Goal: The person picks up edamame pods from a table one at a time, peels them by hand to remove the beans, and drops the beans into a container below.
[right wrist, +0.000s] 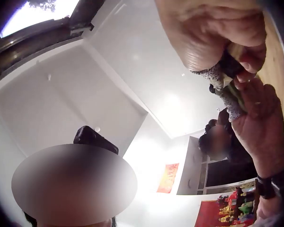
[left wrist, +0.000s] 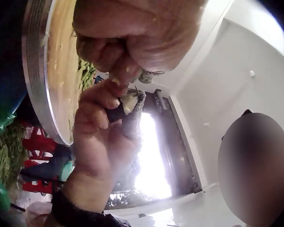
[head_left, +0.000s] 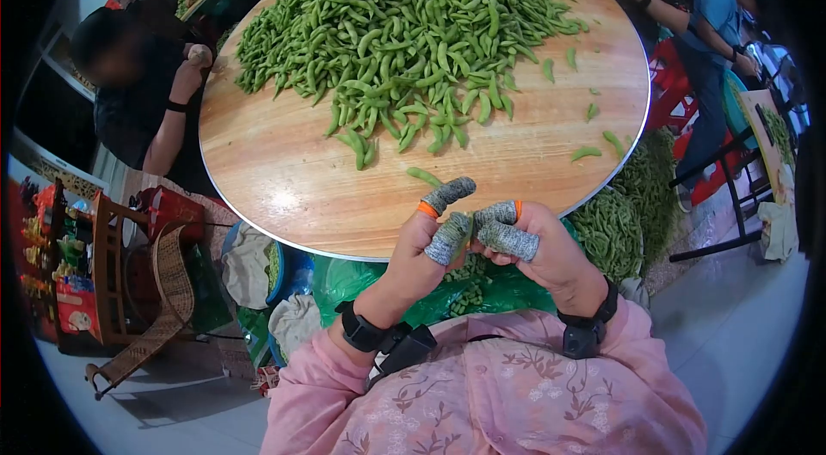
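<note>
Both hands meet just past the table's near edge, wearing grey knitted finger sleeves with orange bands. My left hand pinches a green soybean pod between thumb and fingers. My right hand comes in against it from the other side, its thumb and fingers closed at the pod's end. A pale bit shows between the right thumb and fingers in the left wrist view. Fingers hide most of the pod. One loose pod lies on the table just beyond the left hand.
A large heap of soybean pods covers the far part of the round wooden table. Green plastic with shelled beans is below the hands. More pods are piled at right. Other people sit around the table.
</note>
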### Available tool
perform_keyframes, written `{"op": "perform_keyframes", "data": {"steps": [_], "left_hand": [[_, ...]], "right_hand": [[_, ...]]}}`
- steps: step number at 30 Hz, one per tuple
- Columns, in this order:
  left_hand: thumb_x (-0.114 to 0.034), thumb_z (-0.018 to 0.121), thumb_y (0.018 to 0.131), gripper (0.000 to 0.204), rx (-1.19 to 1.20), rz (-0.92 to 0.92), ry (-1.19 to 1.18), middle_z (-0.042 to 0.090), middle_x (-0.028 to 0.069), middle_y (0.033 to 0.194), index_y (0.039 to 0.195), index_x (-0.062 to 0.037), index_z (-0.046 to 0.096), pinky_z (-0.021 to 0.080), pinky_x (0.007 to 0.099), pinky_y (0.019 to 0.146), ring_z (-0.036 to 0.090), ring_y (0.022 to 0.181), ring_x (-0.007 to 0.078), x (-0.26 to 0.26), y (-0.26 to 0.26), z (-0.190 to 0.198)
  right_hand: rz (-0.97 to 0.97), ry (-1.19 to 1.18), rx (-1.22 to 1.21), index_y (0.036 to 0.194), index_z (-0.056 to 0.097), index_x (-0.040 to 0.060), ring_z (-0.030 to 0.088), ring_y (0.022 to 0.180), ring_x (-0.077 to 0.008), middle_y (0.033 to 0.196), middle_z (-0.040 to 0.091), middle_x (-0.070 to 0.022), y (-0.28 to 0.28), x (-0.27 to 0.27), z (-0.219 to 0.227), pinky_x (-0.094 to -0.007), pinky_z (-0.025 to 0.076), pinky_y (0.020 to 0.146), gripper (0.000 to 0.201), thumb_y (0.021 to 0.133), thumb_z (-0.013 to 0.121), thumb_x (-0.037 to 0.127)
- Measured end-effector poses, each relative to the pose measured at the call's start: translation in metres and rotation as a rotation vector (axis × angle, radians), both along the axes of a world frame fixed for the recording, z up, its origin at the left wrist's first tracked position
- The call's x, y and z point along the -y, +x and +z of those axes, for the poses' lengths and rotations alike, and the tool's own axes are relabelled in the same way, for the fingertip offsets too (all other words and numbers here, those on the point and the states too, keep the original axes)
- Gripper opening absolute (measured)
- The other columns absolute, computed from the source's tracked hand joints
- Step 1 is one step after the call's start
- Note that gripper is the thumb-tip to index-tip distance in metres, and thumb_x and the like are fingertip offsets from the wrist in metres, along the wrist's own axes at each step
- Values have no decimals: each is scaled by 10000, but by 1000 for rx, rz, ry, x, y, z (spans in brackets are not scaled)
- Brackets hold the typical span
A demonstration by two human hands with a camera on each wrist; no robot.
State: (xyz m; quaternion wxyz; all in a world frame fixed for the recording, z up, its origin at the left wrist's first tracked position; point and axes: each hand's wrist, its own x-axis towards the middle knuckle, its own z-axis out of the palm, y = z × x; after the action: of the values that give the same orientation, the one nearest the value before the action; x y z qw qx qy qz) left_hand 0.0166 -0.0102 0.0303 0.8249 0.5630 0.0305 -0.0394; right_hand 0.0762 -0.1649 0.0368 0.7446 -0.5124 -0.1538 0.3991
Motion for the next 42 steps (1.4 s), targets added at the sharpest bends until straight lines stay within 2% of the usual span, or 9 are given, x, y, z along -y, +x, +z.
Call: {"op": "perform_keyframes", "data": {"steps": [15, 21, 25, 27, 31, 33, 37, 39, 42], "left_hand": [[-149, 486, 862, 405, -28, -134, -23, 486, -19, 630, 1225, -39, 341, 326, 204, 467, 418, 515, 51, -4, 0, -3], [-179, 620, 734, 266, 434, 131, 1349, 572, 154, 754, 934, -26, 536, 449, 390, 537, 556, 644, 332, 1, -10, 6], [-134, 593, 762, 139, 484, 150, 1334, 529, 114, 643, 820, -22, 536, 419, 317, 510, 541, 553, 257, -2, -9, -6], [-140, 528, 817, 114, 386, 39, 932, 516, 70, 620, 820, -27, 528, 398, 285, 482, 500, 510, 196, -3, -10, -8], [-162, 477, 858, 145, 361, 51, 608, 486, 8, 597, 821, -32, 526, 363, 239, 462, 448, 494, 118, -2, -12, -13], [-187, 488, 860, 162, -175, -99, -189, 459, -28, 587, 822, -32, 519, 340, 209, 465, 426, 506, 72, -5, -14, -19], [-212, 531, 842, 184, -80, 29, 104, 467, -18, 588, 818, -29, 531, 327, 202, 466, 417, 508, 71, 3, -10, -4], [-240, 563, 826, 202, 299, 109, 977, 501, -23, 623, 812, -39, 551, 335, 188, 478, 434, 532, 64, 3, -9, -2], [-269, 583, 812, 223, 294, -6, 653, 538, -26, 666, 802, -47, 566, 353, 181, 498, 465, 569, 59, -2, -7, -8]], "right_hand": [[-87, 42, 3, 805, 588, 31, 433, 558, -25, 661, 534, 42, -5, -2, -15, -172, 327, 497, 131, 812, 576, 161], [-147, -31, 86, 860, 607, 26, 432, 568, -23, 686, 548, 43, -1, 4, -6, -168, 305, 492, 138, 805, 578, 150], [-47, 17, 20, 896, 606, 7, 494, 632, -39, 757, 587, 5, -2, 4, -10, -171, 371, 536, 157, 799, 582, 127], [-69, 77, 12, 903, 601, -5, 524, 684, -58, 793, 597, -15, -5, 1, -12, -187, 409, 593, 157, 797, 580, 109], [-90, 240, 56, 907, 586, -38, 572, 821, -117, 885, 609, -61, -5, 0, -30, -241, 460, 749, 152, 799, 565, 67], [-81, 241, 95, 905, 585, -38, 570, 810, -113, 879, 608, -57, -3, -2, -36, -240, 461, 740, 150, 803, 558, 68], [-89, 173, 58, 891, 584, -35, 560, 772, -95, 848, 608, -47, -2, 1, -30, -225, 457, 695, 137, 809, 551, 69], [-73, 96, 90, 884, 585, -32, 554, 755, -87, 832, 608, -42, -1, 2, -21, -217, 450, 673, 129, 806, 554, 67], [-63, 57, 172, 873, 585, -27, 542, 726, -73, 803, 604, -30, -1, 4, -21, -202, 434, 636, 118, 797, 564, 60]]}}
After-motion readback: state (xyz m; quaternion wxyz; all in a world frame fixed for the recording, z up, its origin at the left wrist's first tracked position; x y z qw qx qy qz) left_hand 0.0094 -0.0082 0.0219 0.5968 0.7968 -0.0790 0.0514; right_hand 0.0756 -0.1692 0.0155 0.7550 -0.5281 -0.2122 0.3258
